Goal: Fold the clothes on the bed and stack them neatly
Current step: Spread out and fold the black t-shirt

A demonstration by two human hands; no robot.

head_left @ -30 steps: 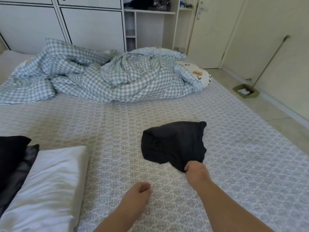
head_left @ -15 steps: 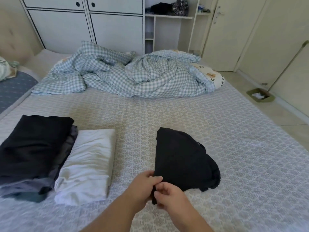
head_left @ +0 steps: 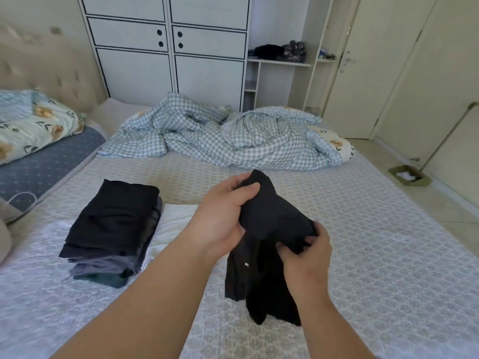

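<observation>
Black garment (head_left: 269, 229) lifted off bed (head_left: 375, 242), left hand (head_left: 220, 221), right hand (head_left: 305, 257) gripping, shape unclear

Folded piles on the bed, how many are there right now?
2. A dark stack lies left of the left hand; a white folded piece lies beside it, partly hidden by that arm. The black garment in both hands isn't folded yet.

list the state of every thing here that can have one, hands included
black garment: unfolded, bunched, lifted, lower part hanging to the bed
left hand: grips the garment's top
right hand: pinches the garment's edge
dark stack: folded, piled on the bed
white garment: folded, flat beside the stack
checked duvet: crumpled at the far end
wardrobe doors: closed
room door: closed
</observation>
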